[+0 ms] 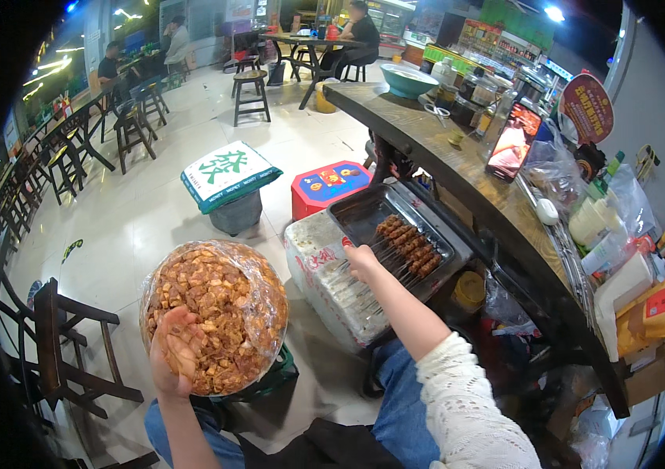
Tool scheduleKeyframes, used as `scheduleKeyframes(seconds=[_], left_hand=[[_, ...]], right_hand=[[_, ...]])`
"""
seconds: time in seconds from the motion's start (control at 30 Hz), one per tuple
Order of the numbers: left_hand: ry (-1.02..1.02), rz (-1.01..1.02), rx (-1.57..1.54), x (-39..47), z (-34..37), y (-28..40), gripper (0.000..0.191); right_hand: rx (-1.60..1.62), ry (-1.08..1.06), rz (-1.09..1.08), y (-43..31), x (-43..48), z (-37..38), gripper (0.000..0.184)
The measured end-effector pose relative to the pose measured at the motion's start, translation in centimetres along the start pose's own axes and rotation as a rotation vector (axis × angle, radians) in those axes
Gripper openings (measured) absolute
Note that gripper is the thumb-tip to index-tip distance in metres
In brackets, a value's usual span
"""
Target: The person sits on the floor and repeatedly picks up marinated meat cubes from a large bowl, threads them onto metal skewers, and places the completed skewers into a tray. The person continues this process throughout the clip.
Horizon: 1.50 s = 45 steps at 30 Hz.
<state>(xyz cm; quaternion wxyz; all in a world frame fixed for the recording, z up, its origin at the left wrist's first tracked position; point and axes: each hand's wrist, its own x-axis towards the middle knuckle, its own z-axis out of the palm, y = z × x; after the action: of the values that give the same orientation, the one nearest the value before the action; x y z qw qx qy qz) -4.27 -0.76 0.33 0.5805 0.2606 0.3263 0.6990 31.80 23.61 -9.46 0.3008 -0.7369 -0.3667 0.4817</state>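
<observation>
My left hand (177, 352) is over the near left part of a large round bowl of diced, marinated raw meat (215, 293). Its palm is turned up, the fingers are loosely curled and apart, and nothing shows in it. Clear plastic film (259, 281) covers the bowl's edge and part of the meat. To the right, my right hand (363, 264) is at the near left side of a metal tray (362, 217), above thin skewer ends. Whether its fingers grip a skewer is hidden. Several meat skewers (408, 243) lie side by side in the tray, their bare ends reaching over a white foam box (321, 275).
A dark wooden table (485, 199) runs along the right, bearing a phone (514, 140), loose metal skewers (561, 252), jars and a teal bowl (408, 81). Ahead stand a cushioned stool (230, 176) and a red box (329, 184). A wooden chair (51, 340) is at left; seated people are farther back.
</observation>
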Motion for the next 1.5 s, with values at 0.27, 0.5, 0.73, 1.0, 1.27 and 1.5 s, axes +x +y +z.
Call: scheduleKeyframes(seconds=[0.27,0.5,0.73,1.0,1.27,1.5], left_hand=[[0.01,0.101,-0.032,-0.4,0.2,0.9,0.03],[-0.045,0.131,-0.069,-0.5,0.0,0.7,0.027],[0.014,0.144,-0.039,-0.6,-0.5,0.8,0.024],[0.078,0.154,-0.037,-0.5,-0.9,1.0,0.022],[0.101,0.156,-0.059,-0.2,-1.1,0.8,0.021],[0.016,0.194,-0.067,0.2,-2.1,0.8,0.021]], right_hand=[[-0.339,0.666,-1.354,-8.4,-16.5,-17.8,0.014],[-0.577,1.221,-0.944,-12.4,-15.1,-32.6,0.058],[-0.52,0.835,-0.88,-13.4,-10.0,-37.0,0.055],[-0.515,0.986,-0.887,-13.5,-6.6,-39.7,0.038],[-0.182,0.816,-0.771,-13.3,-5.9,-39.8,0.06],[-0.211,0.903,-0.928,-12.4,-12.2,-36.0,0.03]])
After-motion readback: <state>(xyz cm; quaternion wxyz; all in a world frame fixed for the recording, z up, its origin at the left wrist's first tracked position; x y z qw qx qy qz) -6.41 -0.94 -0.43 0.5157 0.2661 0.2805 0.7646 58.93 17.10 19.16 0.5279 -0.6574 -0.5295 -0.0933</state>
